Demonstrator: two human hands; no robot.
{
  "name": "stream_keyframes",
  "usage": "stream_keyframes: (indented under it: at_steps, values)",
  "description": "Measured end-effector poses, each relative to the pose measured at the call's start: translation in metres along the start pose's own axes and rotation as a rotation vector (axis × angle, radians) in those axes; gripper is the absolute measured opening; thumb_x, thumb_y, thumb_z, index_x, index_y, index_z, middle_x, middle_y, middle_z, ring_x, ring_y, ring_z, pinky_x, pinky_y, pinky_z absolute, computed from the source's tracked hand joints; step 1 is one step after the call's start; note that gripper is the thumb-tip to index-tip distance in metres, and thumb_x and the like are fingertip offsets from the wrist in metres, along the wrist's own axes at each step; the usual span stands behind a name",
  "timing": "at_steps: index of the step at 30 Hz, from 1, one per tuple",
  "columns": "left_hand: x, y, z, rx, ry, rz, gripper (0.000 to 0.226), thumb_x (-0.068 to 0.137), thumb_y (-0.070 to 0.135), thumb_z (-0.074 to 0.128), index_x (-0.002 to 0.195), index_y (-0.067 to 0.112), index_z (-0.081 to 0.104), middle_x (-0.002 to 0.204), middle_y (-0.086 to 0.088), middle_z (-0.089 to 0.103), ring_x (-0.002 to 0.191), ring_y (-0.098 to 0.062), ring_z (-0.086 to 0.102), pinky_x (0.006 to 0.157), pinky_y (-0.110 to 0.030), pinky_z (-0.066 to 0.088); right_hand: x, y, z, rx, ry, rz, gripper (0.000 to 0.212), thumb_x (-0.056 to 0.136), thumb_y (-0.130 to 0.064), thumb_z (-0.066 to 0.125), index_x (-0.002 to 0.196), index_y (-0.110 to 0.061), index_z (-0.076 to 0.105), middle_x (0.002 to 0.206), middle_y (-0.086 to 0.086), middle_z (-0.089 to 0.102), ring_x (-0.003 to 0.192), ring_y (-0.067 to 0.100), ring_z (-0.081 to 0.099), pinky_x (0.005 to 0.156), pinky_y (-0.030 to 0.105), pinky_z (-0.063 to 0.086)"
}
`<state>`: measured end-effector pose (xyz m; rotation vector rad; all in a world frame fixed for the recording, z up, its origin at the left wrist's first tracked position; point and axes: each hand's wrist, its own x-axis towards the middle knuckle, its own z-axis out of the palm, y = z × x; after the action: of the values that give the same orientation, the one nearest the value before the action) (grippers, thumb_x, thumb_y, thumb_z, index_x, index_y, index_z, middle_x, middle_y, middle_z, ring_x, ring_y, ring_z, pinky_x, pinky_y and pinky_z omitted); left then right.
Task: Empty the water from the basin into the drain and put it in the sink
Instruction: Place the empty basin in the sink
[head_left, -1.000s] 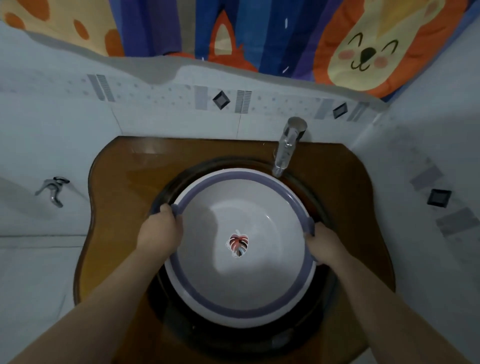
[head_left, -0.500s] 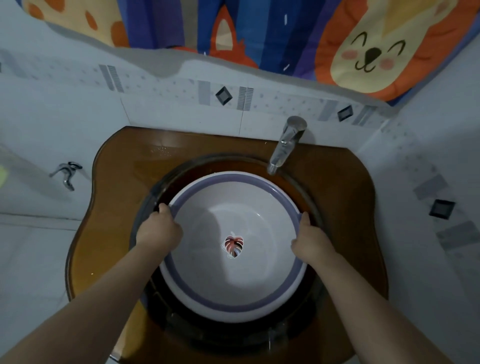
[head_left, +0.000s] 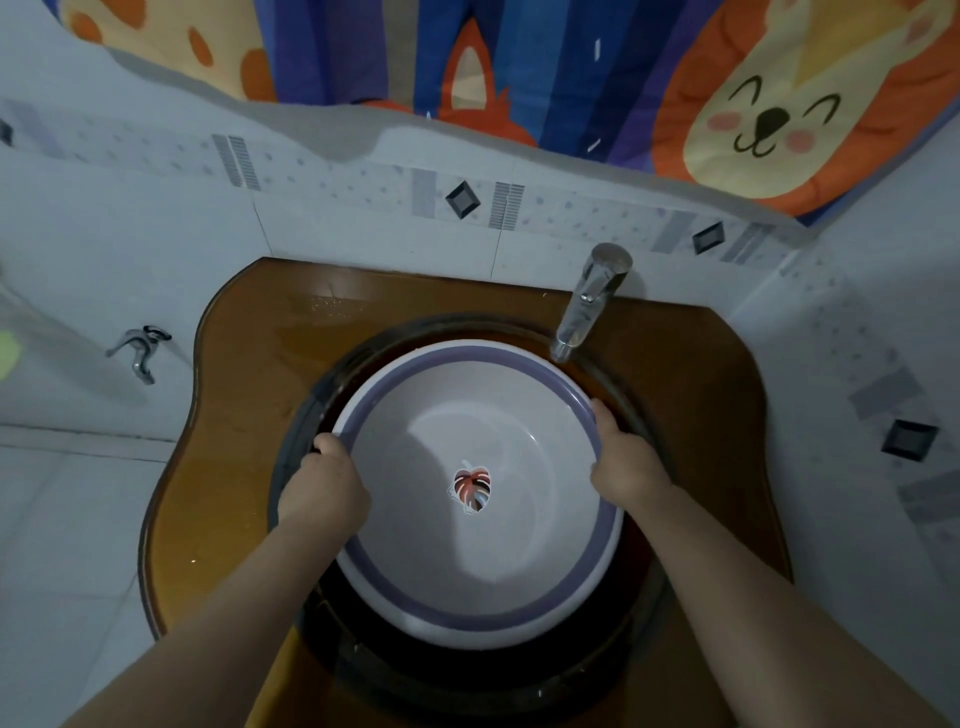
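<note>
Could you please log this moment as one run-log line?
left grip: holds basin rim | right grip: holds opposite rim | basin: upright inside sink | faucet: by far-right rim
</note>
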<state>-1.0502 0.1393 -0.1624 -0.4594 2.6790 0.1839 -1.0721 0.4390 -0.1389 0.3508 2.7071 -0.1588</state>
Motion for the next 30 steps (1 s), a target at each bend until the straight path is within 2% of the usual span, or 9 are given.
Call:
stream_keyframes:
  at_steps: [1,3,6,10,15,21,26,30]
  values:
    - [0.000,-0.001,0.001,0.025,0.004,0.007,0.062,0.095,0.015,0.038,0.143,-0.005,0.004,0.120,-0.020,0.058,0.082,-0.024,0.066,0.048,-0.026,0.046,0.000,-0.001,-0.001,-0.011,-0.009,-0.009,0.082,0.092,-0.014,0.047,0.147,-0.032,-0.011,0.073,0.006,0.055,0.061,0.018,0.057,0.045,0.026,0.041]
    - [0.001,-0.001,0.002,0.061,0.008,0.021,0.061,0.095,0.015,0.037,0.142,-0.005,0.004,0.114,-0.018,0.061,0.080,-0.022,0.067,0.050,-0.025,0.048,0.002,-0.001,-0.003,-0.016,-0.027,-0.022,0.084,0.092,-0.014,0.047,0.147,-0.033,-0.013,0.067,0.004,0.051,0.057,0.017,0.054,0.043,0.026,0.038]
    - [0.005,0.000,-0.001,0.053,0.022,0.037,0.061,0.095,0.014,0.038,0.143,-0.005,0.005,0.122,-0.020,0.057,0.089,-0.025,0.066,0.054,-0.027,0.047,-0.001,0.000,-0.001,-0.005,-0.048,-0.009,0.084,0.093,-0.016,0.047,0.146,-0.032,-0.015,0.070,0.003,0.049,0.061,0.016,0.055,0.049,0.027,0.042]
    - [0.017,0.008,-0.014,0.059,0.066,0.072,0.060,0.094,0.012,0.041,0.143,-0.003,0.010,0.131,-0.023,0.050,0.101,-0.030,0.062,0.063,-0.031,0.049,-0.013,0.003,0.009,0.061,-0.047,0.035,0.086,0.092,-0.016,0.049,0.146,-0.028,-0.016,0.070,0.002,0.050,0.060,0.014,0.055,0.045,0.023,0.037]
    - [0.031,0.024,-0.028,0.169,0.069,0.097,0.056,0.094,0.011,0.042,0.143,-0.002,0.017,0.129,-0.020,0.053,0.103,-0.028,0.062,0.061,-0.029,0.047,-0.027,0.009,0.023,0.143,-0.078,0.103,0.088,0.092,-0.015,0.048,0.145,-0.030,-0.020,0.077,-0.001,0.051,0.068,0.016,0.058,0.059,0.028,0.049]
    - [0.037,0.033,-0.035,0.330,0.031,0.126,0.054,0.096,0.010,0.040,0.143,-0.003,0.017,0.135,-0.015,0.049,0.111,-0.023,0.059,0.075,-0.027,0.051,-0.033,0.009,0.027,0.155,-0.087,0.133,0.088,0.092,-0.014,0.049,0.145,-0.030,-0.020,0.073,-0.002,0.047,0.065,0.014,0.056,0.049,0.023,0.043]
    - [0.034,0.024,-0.038,0.412,-0.035,0.171,0.042,0.097,0.009,0.039,0.138,0.001,0.031,0.128,-0.009,0.056,0.110,-0.018,0.060,0.081,-0.024,0.050,-0.024,0.005,0.022,0.147,-0.105,0.123,0.088,0.091,-0.011,0.047,0.145,-0.030,-0.019,0.074,-0.001,0.045,0.064,0.016,0.054,0.047,0.025,0.041]
    - [0.032,0.022,-0.036,0.344,-0.040,0.137,0.042,0.096,0.007,0.041,0.137,0.001,0.034,0.127,-0.012,0.057,0.109,-0.021,0.060,0.081,-0.026,0.050,-0.022,0.005,0.022,0.164,-0.118,0.126,0.089,0.090,-0.011,0.048,0.145,-0.030,-0.019,0.079,0.000,0.047,0.066,0.017,0.054,0.057,0.030,0.047]
